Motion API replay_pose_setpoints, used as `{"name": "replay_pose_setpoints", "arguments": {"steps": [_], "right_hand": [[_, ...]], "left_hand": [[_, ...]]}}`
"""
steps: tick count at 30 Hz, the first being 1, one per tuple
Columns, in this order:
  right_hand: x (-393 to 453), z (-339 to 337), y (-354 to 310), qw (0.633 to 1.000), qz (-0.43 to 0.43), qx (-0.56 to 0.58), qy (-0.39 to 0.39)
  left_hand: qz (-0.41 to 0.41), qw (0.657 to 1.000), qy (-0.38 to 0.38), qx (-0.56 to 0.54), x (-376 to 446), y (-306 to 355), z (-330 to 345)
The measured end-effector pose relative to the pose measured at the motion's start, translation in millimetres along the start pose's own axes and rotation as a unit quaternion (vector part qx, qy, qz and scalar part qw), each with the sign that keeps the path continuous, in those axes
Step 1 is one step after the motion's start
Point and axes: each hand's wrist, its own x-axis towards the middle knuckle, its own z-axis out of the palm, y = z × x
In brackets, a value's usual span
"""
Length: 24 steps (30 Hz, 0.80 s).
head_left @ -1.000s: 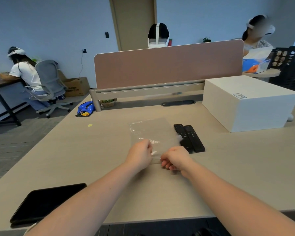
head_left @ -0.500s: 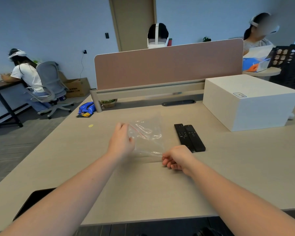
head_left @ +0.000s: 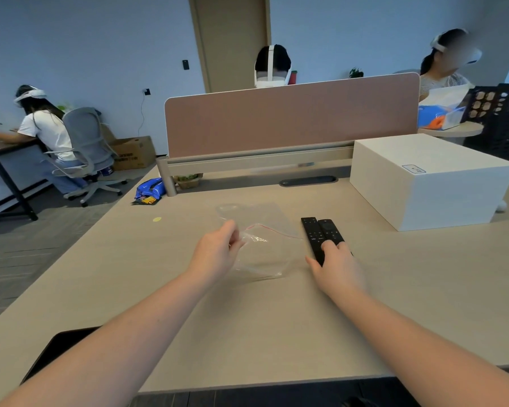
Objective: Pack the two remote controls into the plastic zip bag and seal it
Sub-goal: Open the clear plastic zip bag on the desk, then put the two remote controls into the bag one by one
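Pinching the bag (head_left: pixel 262 248) edge, your left hand (head_left: pixel 218 254) is lifting it. Your right hand (head_left: pixel 335 268) fingers are closing around both remotes (head_left: pixel 321 233).

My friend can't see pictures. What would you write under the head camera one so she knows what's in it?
A person's right hand reaches onto two black remote controls lying side by side on a tan desk, while the left hand pinches a clear zip bag with a red strip beside them. A white box sits behind on the right.
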Motion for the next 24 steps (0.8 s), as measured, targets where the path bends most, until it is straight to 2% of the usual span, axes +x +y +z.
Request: {"name": "replay_pose_setpoints", "arguments": {"steps": [7,10,13,16,21,24], "right_hand": [[12,3,-6,0.995,0.001,-0.095,-0.008],[15,3,-8,0.996,0.012,-0.091,-0.008],[21,-3,-10,0.998,0.056,-0.014,-0.015],[24,-11,-10,0.992,0.089,0.089,0.015],[11,-43,-22,0.973,0.049,0.208,0.086],[0,-61,-33,0.964,0.006,0.252,0.086]], "left_hand": [[-0.034,0.999,-0.024,-0.031,-1,-1,6],[-0.045,0.998,-0.036,-0.035,-3,-2,7],[-0.064,0.997,-0.042,-0.031,-3,-4,8],[-0.082,0.995,-0.044,-0.038,0,-4,10],[-0.107,0.992,-0.044,-0.038,8,6,16],[-0.129,0.991,-0.022,-0.039,10,13,19]]}}
